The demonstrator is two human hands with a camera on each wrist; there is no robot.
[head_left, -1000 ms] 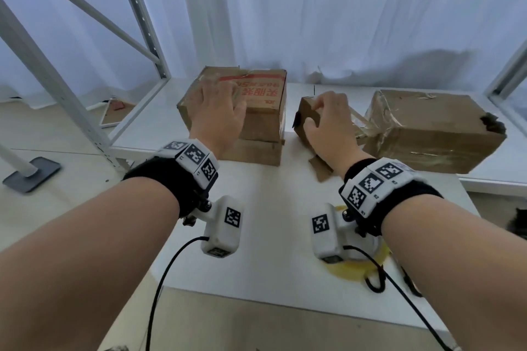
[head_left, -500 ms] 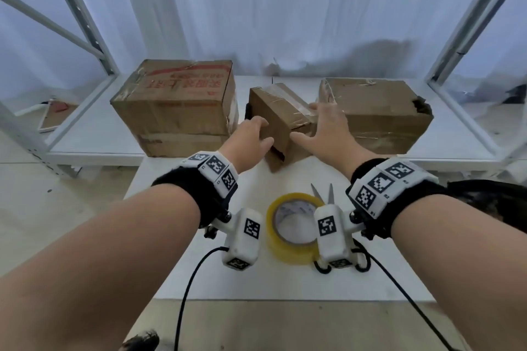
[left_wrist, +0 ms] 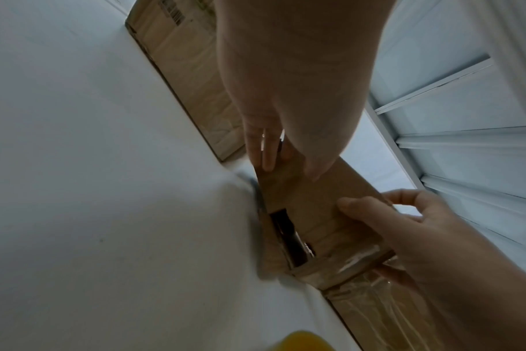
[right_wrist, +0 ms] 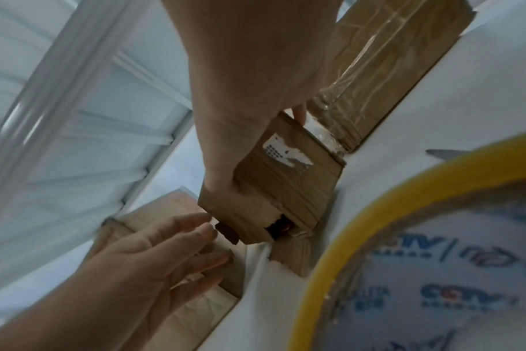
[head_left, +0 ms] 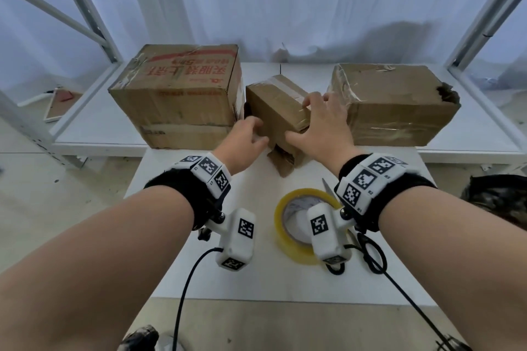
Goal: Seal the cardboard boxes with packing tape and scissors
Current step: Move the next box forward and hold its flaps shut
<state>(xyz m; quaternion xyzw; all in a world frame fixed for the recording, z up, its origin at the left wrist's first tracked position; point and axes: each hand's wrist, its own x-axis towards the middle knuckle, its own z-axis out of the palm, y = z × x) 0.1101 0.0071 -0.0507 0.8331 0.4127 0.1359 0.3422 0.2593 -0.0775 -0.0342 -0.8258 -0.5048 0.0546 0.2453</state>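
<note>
Since half a second ago: both hands closer in on the small box (head_left: 278,107), left hand (head_left: 245,138) now up against its near-left face, right hand (head_left: 322,127) over its near-right edge; small box itself roughly in the same spot, tilted.

Small box: on the table (head_left: 199,236) at its far edge, between the large printed box (head_left: 179,94) on the left and the taped box (head_left: 396,105) on the right, touching neither by the head view, though the gaps are narrow. Long axis running from near-left to far-right, slanting away. Near end open, flap (head_left: 281,162) hanging loose onto the table, dark gap visible in both wrist views.

Right grip: clamped on the small box, fingers hooked over the top, thumb on the near face. Left grip: apart, fingers nearly straight, tips touching the left side, nothing held.

Tape roll (head_left: 296,225) and scissors (head_left: 368,248): near side of the table, under the right wrist, well short of the small box, untouched.

Judgement: open end faces the person, so the coming move likely a pull toward the near edge along the long axis. Right hand carries the load; left hand nearer the loose flap, better placed to fold it shut. Risk: flap catching on the table during the pull.
</note>
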